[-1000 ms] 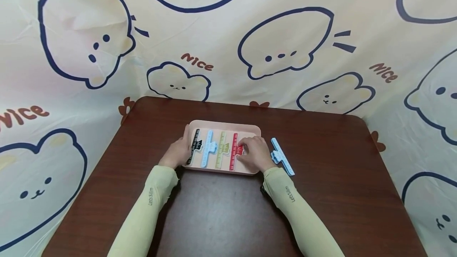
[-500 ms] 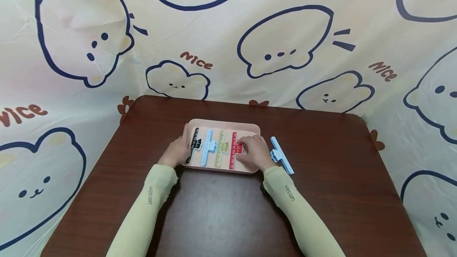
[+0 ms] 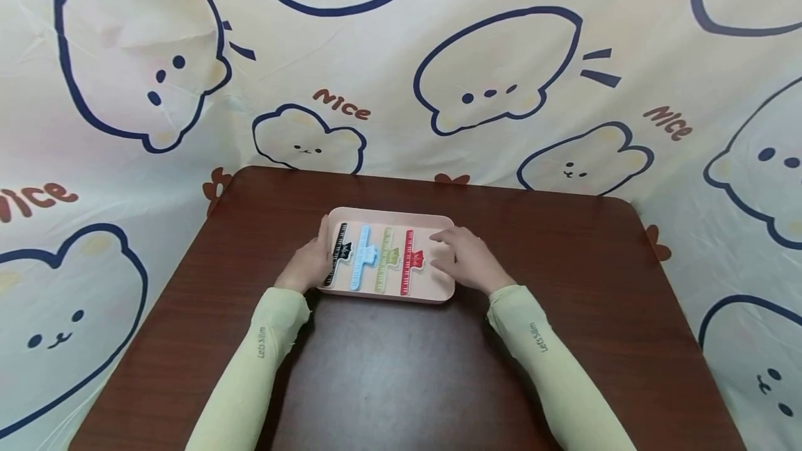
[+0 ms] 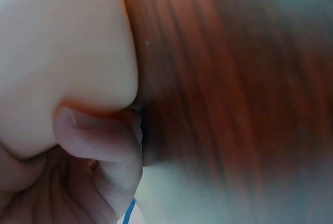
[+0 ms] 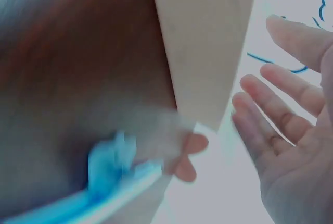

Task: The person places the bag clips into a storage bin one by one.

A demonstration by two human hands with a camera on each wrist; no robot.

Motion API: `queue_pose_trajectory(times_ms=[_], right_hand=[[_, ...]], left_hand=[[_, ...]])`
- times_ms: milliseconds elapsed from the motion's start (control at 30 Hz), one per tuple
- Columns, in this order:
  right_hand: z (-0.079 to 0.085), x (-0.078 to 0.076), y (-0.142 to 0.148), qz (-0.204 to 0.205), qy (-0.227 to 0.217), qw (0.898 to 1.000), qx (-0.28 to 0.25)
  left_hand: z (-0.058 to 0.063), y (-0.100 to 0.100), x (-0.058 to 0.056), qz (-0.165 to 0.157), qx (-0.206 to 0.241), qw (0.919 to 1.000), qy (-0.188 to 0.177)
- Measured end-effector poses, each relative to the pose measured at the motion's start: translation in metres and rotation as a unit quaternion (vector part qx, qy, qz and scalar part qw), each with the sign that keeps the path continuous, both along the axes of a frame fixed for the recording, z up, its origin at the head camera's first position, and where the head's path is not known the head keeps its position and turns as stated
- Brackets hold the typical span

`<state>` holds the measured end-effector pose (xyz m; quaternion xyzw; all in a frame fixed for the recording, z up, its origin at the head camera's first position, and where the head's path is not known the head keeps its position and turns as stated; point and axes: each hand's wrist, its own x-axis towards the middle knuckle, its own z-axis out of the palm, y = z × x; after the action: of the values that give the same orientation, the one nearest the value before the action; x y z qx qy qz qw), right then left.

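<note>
A pale pink tray (image 3: 438, 287) holds a row of ruler-edged clips: a black clip (image 3: 337, 259), a light blue clip (image 3: 360, 259), a green clip (image 3: 383, 266) and a red clip (image 3: 407, 266). My left hand (image 3: 305, 264) grips the tray's left side; in the left wrist view its thumb (image 4: 93, 133) presses against the tray wall. Over the tray's right end is my right hand (image 3: 471, 259), fingers spread apart and holding nothing. Another blue clip (image 5: 112, 169) lies on the table, blurred in the right wrist view; the right hand and forearm hide it in the head view.
The dark brown wooden table (image 3: 376, 360) extends on all sides of the tray. A cream cloth (image 3: 388, 89) printed with cartoon bears hangs behind and beside the table.
My right hand has left the red clip and moved right, its fingers opening out; it now covers the loose blue clip. My left hand stays at the tray.
</note>
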<state>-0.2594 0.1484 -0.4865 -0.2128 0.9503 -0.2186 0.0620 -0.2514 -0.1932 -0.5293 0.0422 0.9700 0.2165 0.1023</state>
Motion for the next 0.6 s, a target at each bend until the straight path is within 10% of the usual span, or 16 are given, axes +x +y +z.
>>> queue_pose_trajectory(times_ms=[600], right_hand=[[-0.016, 0.029, 0.105, -0.027, -0.033, 0.999, 0.012]], left_hand=[[0.003, 0.002, -0.001, 0.020, 0.004, 0.9994, -0.029]])
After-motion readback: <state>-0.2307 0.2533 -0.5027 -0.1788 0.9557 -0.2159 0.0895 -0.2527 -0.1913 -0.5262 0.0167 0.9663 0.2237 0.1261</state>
